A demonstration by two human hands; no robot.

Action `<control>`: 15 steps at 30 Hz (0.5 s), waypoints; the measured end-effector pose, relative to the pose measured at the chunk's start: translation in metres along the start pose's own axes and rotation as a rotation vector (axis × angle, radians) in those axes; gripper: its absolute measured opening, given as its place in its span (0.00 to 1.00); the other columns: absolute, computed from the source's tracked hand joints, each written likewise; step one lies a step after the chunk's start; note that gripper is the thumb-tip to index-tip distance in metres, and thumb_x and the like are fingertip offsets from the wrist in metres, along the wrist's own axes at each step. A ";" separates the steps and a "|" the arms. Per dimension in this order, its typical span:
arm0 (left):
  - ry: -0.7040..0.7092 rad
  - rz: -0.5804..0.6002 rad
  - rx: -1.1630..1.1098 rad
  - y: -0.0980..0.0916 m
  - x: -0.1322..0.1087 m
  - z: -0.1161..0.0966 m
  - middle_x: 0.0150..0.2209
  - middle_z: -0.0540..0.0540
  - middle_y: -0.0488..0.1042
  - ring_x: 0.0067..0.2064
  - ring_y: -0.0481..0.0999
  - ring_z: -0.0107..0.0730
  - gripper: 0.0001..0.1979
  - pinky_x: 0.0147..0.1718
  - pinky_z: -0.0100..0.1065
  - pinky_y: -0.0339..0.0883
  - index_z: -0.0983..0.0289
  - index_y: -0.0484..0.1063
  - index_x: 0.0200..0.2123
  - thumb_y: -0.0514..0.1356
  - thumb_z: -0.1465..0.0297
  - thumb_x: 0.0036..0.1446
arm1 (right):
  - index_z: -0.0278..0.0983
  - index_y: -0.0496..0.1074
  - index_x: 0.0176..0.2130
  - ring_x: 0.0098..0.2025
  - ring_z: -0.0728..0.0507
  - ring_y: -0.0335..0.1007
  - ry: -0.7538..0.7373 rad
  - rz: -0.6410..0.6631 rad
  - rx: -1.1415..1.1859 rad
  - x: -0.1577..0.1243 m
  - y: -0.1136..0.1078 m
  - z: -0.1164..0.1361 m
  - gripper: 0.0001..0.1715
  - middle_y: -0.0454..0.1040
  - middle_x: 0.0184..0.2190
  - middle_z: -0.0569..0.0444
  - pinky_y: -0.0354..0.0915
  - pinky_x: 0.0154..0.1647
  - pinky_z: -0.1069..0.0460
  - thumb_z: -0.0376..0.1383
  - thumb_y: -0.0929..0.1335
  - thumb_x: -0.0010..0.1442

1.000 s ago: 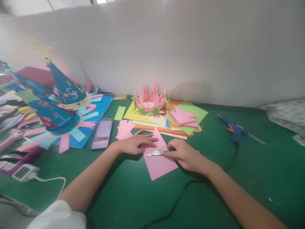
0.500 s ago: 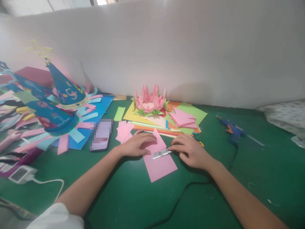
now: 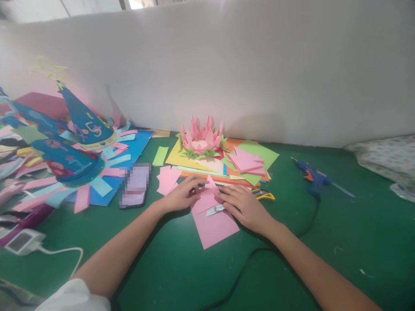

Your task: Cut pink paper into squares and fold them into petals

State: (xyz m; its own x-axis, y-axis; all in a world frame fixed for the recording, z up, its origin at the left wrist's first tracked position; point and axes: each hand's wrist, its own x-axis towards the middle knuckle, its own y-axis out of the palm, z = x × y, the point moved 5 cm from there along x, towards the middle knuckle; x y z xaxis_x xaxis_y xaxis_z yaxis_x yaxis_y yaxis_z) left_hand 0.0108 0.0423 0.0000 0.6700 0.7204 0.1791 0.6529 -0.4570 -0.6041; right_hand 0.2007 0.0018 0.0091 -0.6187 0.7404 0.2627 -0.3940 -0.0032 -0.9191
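Note:
A pink paper sheet (image 3: pixel 214 226) lies on the green table (image 3: pixel 324 242) in front of me. My left hand (image 3: pixel 182 195) rests on its upper left part, fingers spread and pressing a folded-over flap down. My right hand (image 3: pixel 240 204) lies flat on the sheet's right side, fingers stretched toward the flap's top corner. A small silvery cutter blade (image 3: pixel 215 210) pokes out from under the right hand, lying on the paper. Neither hand grips anything that I can see.
Behind the hands sit a pink paper lotus (image 3: pixel 201 139), a stack of coloured sheets (image 3: pixel 259 152) and pink squares (image 3: pixel 246 162). Yellow-handled scissors (image 3: pixel 266 196), a blue glue gun (image 3: pixel 309 177), a phone (image 3: pixel 136 185), blue cone hats (image 3: pixel 84 121) and a black cable (image 3: pixel 246 263) are nearby.
My right hand has let the cutter lie and slid left and forward to lie flat on the paper. The left hand moved slightly toward the flap's top.

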 end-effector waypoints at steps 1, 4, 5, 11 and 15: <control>0.005 -0.010 0.005 0.000 0.000 0.000 0.48 0.56 0.63 0.36 0.68 0.25 0.24 0.38 0.32 0.68 0.57 0.60 0.55 0.53 0.79 0.55 | 0.44 0.68 0.54 0.54 0.40 0.65 0.008 -0.008 0.022 0.000 -0.001 0.000 0.20 0.71 0.53 0.50 0.60 0.52 0.41 0.39 0.59 0.66; 0.030 -0.047 0.028 -0.002 0.002 0.000 0.44 0.56 0.66 0.38 0.68 0.28 0.21 0.38 0.33 0.67 0.60 0.62 0.52 0.53 0.79 0.55 | 0.43 0.67 0.54 0.54 0.41 0.65 0.035 -0.029 0.084 0.002 -0.003 0.000 0.19 0.72 0.52 0.52 0.60 0.53 0.42 0.39 0.58 0.66; 0.043 -0.067 0.040 -0.004 0.002 -0.001 0.42 0.56 0.67 0.38 0.68 0.28 0.19 0.38 0.34 0.67 0.61 0.63 0.50 0.53 0.79 0.54 | 0.43 0.67 0.54 0.54 0.41 0.65 0.042 -0.034 0.101 0.002 -0.003 -0.001 0.19 0.71 0.52 0.52 0.60 0.53 0.42 0.39 0.58 0.66; 0.025 -0.380 0.194 -0.038 -0.001 -0.004 0.41 0.55 0.68 0.36 0.69 0.30 0.14 0.33 0.31 0.66 0.62 0.69 0.39 0.52 0.80 0.51 | 0.43 0.66 0.55 0.56 0.41 0.63 0.053 -0.034 0.098 0.001 -0.002 -0.003 0.20 0.69 0.54 0.51 0.59 0.54 0.42 0.39 0.59 0.66; -0.152 -0.496 0.520 -0.059 -0.010 0.001 0.34 0.54 0.67 0.33 0.69 0.31 0.12 0.32 0.32 0.65 0.63 0.69 0.31 0.50 0.81 0.47 | 0.46 0.67 0.54 0.56 0.39 0.63 0.042 -0.019 0.021 0.001 0.000 -0.002 0.19 0.67 0.56 0.51 0.59 0.53 0.40 0.40 0.59 0.66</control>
State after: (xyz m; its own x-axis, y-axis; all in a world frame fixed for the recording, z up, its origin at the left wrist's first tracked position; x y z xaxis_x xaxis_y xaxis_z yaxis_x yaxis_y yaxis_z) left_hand -0.0348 0.0625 0.0333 0.2586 0.8599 0.4400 0.5890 0.2206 -0.7774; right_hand 0.2014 0.0039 0.0089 -0.5820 0.7681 0.2670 -0.4202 -0.0029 -0.9074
